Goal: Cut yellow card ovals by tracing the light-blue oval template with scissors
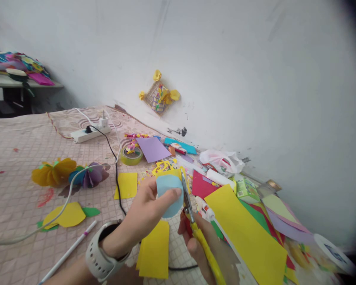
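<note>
Single head-worn cam, fwd & down over tbl, L hand & R hand close, wall beyond.

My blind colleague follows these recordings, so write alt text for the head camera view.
A left hand wearing a pale watch pinches light blue paper while the right hand holds scissors beside it. Around them, yellow sheets, a roll of tape and paper flowers lie on a cloth-covered table against a white wall.

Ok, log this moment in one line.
left hand: holds light-blue paper; right hand: holds yellow-handled scissors; blades: beside paper's edge
</note>
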`<state>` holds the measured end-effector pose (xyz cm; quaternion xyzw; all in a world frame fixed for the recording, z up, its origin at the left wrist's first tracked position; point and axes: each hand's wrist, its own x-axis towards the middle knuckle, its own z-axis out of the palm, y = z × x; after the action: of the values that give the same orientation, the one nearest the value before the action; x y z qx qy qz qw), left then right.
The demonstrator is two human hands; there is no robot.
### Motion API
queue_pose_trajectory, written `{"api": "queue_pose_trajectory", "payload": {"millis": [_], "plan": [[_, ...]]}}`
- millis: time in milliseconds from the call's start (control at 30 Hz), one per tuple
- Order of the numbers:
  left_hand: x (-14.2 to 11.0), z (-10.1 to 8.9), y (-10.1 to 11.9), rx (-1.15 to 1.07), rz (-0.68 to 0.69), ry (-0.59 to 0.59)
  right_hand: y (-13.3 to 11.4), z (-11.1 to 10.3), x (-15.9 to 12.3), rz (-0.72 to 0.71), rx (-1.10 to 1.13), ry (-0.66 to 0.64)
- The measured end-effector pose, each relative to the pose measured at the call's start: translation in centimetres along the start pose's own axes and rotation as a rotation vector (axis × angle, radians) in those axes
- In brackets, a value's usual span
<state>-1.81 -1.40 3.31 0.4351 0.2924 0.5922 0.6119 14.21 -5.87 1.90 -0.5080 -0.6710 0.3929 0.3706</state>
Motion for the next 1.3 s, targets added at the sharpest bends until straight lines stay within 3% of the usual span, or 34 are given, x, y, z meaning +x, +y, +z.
{"api": "queue_pose_trajectory", "payload": {"millis": [167, 367, 500, 600, 667, 733, 800, 867, 1067, 1300], "plan": [[0.0, -0.1, 0.0, -0.007, -0.044, -0.004, 0.4, -0.3, 0.3, -0.016, -0.053, 0.006], [0.3, -0.5, -0.1, -0.009, -0.071, 0.023, 1.9, -1.0, 0.9, 0.055, 0.076, -0.145], [0.8, -1.5, 0.5, -0.002, -0.006, 0.125, 3.1, -2.7, 0.7, 0.111, 0.068, -0.203], [1.0, -2.1, 1.0, 0.031, 0.057, 0.185, 3.8, -3.7, 0.7, 0.064, 0.105, -0.173], [0.9, -2.0, 1.1, 0.095, 0.035, 0.12, 3.9, -3.7, 0.9, -0.064, 0.195, -0.033], [0.7, -1.5, 0.8, 0.222, -0.03, -0.058, 3.7, -3.2, 1.1, -0.186, 0.321, 0.139], [0.4, -0.8, 0.1, 0.376, -0.059, -0.268, 3.5, -2.7, 1.3, -0.204, 0.404, 0.233], [0.1, -0.1, -0.7, 0.497, -0.016, -0.399, 3.5, -2.3, 1.3, -0.151, 0.397, 0.26], [0.0, 0.2, -1.8, 0.629, 0.089, -0.519, 4.8, -2.6, 1.1, -0.002, 0.205, 0.249], [0.8, 0.0, -2.0, 0.58, 0.017, -0.541, 5.4, -2.1, 1.2, -0.015, 0.219, 0.329]]}}
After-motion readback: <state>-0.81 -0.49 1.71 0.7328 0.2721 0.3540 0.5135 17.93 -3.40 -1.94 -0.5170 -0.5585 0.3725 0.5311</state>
